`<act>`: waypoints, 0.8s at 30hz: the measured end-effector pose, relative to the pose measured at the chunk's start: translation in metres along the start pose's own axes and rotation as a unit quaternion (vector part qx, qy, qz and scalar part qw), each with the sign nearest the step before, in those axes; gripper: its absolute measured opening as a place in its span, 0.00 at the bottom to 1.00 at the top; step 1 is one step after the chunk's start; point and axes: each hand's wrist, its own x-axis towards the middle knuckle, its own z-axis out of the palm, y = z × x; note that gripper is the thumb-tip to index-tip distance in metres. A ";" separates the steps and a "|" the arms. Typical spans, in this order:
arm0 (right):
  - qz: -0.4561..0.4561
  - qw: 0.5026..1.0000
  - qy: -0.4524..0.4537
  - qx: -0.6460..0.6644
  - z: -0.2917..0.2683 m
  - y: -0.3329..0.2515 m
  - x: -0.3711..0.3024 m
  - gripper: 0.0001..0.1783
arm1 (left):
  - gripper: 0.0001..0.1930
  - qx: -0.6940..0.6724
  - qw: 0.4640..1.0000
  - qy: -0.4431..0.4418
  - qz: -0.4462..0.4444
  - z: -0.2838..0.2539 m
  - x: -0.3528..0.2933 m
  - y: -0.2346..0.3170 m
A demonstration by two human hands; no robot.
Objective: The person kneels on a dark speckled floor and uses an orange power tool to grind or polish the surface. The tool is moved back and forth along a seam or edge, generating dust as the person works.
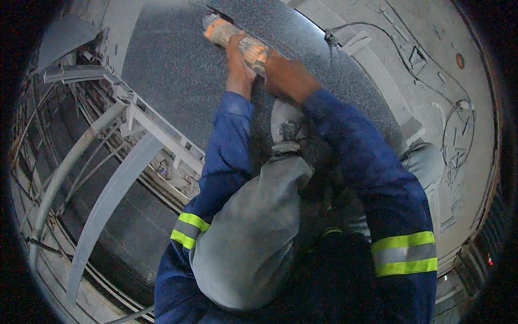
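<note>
Both my hands are on a dusty orange power tool, which looks like an angle grinder with clear wrapping around its body. My left hand wraps the middle of the body. Closer to me, my right hand is closed around the rear end. A dark, thin edge, perhaps its disc, shows at the tool's far end, by a large speckled dark stone slab. Whether that edge touches the slab, I cannot tell. My shoe rests on the slab just below my hands.
A black cable loops across the dusty floor at right, among scattered offcuts. Left of the slab are a curved metal pipe, a grey curved strip and tangled rods. A grey sheet lies at far left.
</note>
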 end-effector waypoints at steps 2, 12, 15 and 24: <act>0.047 0.998 -0.015 0.026 0.001 0.001 -0.006 0.29 | 0.19 -0.004 1.000 0.009 -0.023 0.005 -0.009 -0.003; -0.040 0.998 0.057 -0.003 0.009 0.008 -0.012 0.20 | 0.16 0.004 1.000 0.017 0.001 0.003 -0.004 -0.010; -0.035 0.998 0.058 0.000 0.015 0.011 0.002 0.21 | 0.16 0.000 0.999 0.031 0.016 -0.006 0.011 -0.008; -0.003 0.998 0.056 -0.005 0.033 0.022 0.022 0.27 | 0.19 0.013 0.999 0.016 0.030 -0.001 0.007 -0.006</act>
